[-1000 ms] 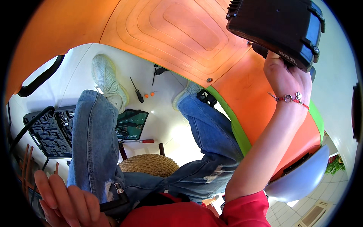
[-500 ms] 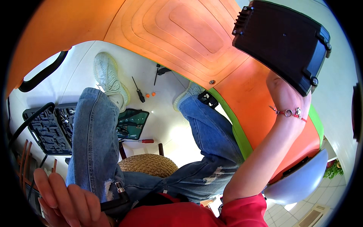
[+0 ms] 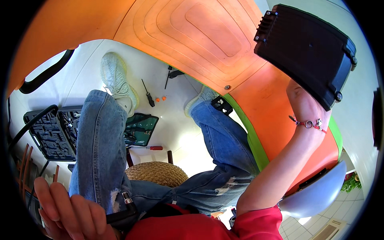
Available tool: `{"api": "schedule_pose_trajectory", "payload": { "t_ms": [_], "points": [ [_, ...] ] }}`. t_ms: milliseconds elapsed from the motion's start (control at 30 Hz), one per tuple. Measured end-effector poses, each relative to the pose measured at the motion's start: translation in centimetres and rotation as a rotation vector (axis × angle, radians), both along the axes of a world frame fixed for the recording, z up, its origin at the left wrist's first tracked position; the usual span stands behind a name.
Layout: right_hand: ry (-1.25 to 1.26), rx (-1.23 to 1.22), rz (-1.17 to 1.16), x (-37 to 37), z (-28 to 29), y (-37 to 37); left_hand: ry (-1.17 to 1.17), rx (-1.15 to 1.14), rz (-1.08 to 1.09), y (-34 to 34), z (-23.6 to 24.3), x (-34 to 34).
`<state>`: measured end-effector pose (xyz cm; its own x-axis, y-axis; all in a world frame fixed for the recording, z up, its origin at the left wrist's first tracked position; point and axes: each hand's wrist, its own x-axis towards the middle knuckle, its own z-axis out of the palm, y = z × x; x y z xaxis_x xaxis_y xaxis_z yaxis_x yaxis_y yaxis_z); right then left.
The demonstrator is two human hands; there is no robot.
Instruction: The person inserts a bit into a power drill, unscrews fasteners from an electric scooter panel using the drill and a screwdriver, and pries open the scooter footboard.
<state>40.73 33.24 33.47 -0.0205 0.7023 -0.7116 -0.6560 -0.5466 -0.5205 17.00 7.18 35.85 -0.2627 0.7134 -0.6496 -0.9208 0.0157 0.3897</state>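
My right hand (image 3: 309, 105) is raised at the upper right, under a black plastic box (image 3: 306, 50) with metal bolts at its corners. It appears to support the box from below; its fingers are hidden behind it. A red bracelet with charms circles that wrist. At the lower left, the curled fingers of my left hand (image 3: 74, 214) close around the handle of a black socket wrench (image 3: 122, 215). The wrench's silver end points up in front of my red shirt. An orange molded panel (image 3: 216, 32) with green edging (image 3: 253, 140) lies beyond the box.
An open tool case (image 3: 48, 134) and a green tool pouch (image 3: 142, 129) lie on the floor beside my leg. Screwdrivers (image 3: 149, 98) and two small orange pieces (image 3: 161, 99) lie ahead. A woven stool (image 3: 156, 174) is beneath me; a black curved handle (image 3: 48, 78) stands left.
The box and my right hand have shifted slightly right and down. My left hand and the socket wrench stay almost where they were.
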Motion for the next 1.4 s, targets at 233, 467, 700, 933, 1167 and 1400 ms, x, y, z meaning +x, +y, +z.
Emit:
{"api": "schedule_pose_trajectory", "payload": {
  "t_ms": [233,467,700,933,1167,1400],
  "points": [
    [0.013,-0.001,0.007,0.3,-0.2,-0.2,-0.009,-0.006,-0.004,-0.1,0.2,-0.3],
    [0.007,0.014,0.031,1.4,-0.2,-1.4,0.175,-0.075,-0.052,-1.3,0.7,-0.7],
    [-0.267,-0.117,0.162,0.1,-1.6,-8.9,0.226,-0.037,0.044,0.5,0.3,1.9],
    [-0.588,-0.114,0.566,2.8,-4.9,-21.7,0.224,-0.008,-0.037,0.4,-0.1,2.5],
    [-1.191,0.035,1.197,10.7,-11.8,-29.4,0.149,-0.076,0.009,0.9,-0.2,4.9],
    [-1.219,0.047,1.353,15.0,-24.7,-33.5,0.162,-0.082,-0.064,1.0,0.1,6.0]
  ]
}}
